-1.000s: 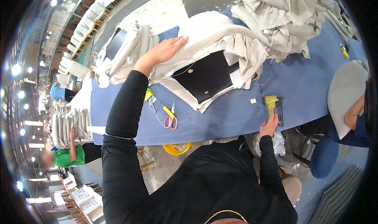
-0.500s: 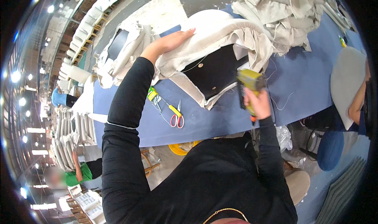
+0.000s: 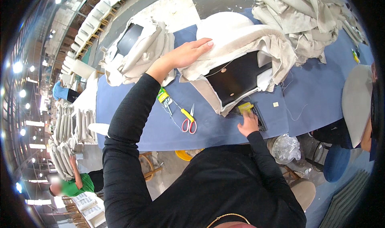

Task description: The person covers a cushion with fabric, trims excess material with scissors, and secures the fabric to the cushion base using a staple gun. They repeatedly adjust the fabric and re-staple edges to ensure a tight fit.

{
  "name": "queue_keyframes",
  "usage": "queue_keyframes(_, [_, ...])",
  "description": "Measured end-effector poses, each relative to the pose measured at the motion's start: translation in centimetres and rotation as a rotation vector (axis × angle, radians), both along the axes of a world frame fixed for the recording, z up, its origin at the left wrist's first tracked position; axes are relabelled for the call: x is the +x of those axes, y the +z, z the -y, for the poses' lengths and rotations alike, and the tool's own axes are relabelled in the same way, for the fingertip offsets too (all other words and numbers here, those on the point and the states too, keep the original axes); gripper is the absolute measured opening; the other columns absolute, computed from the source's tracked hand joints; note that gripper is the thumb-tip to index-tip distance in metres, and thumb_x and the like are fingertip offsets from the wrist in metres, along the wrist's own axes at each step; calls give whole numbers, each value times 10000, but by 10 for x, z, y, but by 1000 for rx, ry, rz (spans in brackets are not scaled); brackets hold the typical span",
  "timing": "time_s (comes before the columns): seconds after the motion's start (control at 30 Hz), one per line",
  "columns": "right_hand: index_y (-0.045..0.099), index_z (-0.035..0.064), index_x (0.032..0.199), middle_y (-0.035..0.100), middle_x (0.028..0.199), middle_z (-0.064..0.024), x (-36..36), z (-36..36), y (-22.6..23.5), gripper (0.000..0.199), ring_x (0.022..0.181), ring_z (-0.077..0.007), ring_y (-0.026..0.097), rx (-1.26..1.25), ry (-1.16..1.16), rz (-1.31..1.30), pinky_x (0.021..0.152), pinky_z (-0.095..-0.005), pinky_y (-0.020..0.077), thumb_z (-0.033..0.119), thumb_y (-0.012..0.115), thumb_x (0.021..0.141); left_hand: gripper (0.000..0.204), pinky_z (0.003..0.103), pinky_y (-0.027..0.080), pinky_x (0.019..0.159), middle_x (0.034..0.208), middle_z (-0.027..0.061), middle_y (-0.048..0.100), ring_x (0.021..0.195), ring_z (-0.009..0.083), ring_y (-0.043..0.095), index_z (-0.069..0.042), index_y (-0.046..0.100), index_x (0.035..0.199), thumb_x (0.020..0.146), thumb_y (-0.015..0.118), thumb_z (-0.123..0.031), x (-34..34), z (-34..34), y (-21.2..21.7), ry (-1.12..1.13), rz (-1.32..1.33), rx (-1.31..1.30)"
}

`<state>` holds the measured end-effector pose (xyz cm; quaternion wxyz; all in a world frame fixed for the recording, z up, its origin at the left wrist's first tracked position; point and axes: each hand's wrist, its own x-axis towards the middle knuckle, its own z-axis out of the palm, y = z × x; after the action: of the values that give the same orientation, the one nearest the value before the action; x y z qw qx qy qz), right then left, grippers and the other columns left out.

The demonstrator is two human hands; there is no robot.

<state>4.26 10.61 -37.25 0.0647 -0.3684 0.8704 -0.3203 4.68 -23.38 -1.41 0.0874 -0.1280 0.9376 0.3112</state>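
My left hand [image 3: 188, 53] lies flat, fingers stretched out, on the beige fabric cover [image 3: 236, 43] of an upholstered seat piece. A black panel [image 3: 234, 77] with round holes shows inside the cover's gathered edge, and white padding [image 3: 228, 23] bulges behind. Just below the panel, a yellow-green and black staple gun [image 3: 245, 107] rests on the blue tabletop. My right hand [image 3: 248, 124] has its fingers curled over the gun; its grip is partly hidden. Red-handled scissors [image 3: 189, 124] and a yellow-handled tool [image 3: 186, 113] lie between my arms.
Another covered piece [image 3: 138, 55] stands at the far left of the blue table [image 3: 156, 132]. Beige covers [image 3: 300, 23] are heaped at the far right. Loose thread and a small pale square [image 3: 275, 104] lie right of the gun. A person's arm [image 3: 367, 132] shows at the right rim.
My right hand has brought the staple gun down and left, from the air onto the table. My left hand stays on the cover. The whole view has shifted slightly.
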Motion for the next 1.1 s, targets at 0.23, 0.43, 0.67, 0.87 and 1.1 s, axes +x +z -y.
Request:
queue_keyframes(0.23, [767, -14, 1163, 718, 877, 9, 17, 127, 244, 262, 740, -38, 577, -1040, 120, 987, 679, -233, 476, 215, 774, 1038, 640, 341, 358, 1252, 1609, 151, 545, 1479, 223, 496, -50, 477, 1636, 1186, 382, -496, 3, 14, -11, 34, 3, 385])
queue_keyframes(0.43, [791, -8, 967, 648, 741, 51, 9, 143, 250, 332, 670, -6, 507, -914, 284, 1171, 589, -233, 370, 307, 752, 1066, 558, 329, 365, 1246, 1618, 121, 534, 1456, 207, 515, -60, 498, 1628, 1201, 383, -401, 16, -7, -10, 37, -77, 497])
queue_keyframes(0.67, [812, -54, 1076, 803, 901, -36, 12, 157, 215, 228, 816, -43, 654, -1022, 292, 889, 704, -252, 522, 168, 772, 1043, 568, 331, 399, 1213, 1572, 124, 581, 1392, 198, 562, -16, 510, 1605, 1204, 374, -395, 11, -12, -17, -12, -90, 533])
queue_keyframes(0.87, [813, -54, 1051, 813, 912, -56, 15, 158, 210, 205, 830, -58, 676, -986, 328, 847, 723, -264, 539, 148, 779, 1031, 575, 329, 414, 1197, 1536, 149, 616, 1382, 205, 576, 4, 546, 1572, 1199, 385, -404, 22, -8, -20, 38, -85, 578])
queue_keyframes(1.1, [814, -34, 987, 713, 750, 4, 0, 163, 218, 264, 657, -19, 569, -942, 288, 963, 580, -228, 426, 221, 772, 1045, 778, 363, 398, 1212, 1553, 142, 588, 1437, 235, 545, -3, 523, 1575, 1042, 634, -558, 73, -10, -55, 119, -484, 937])
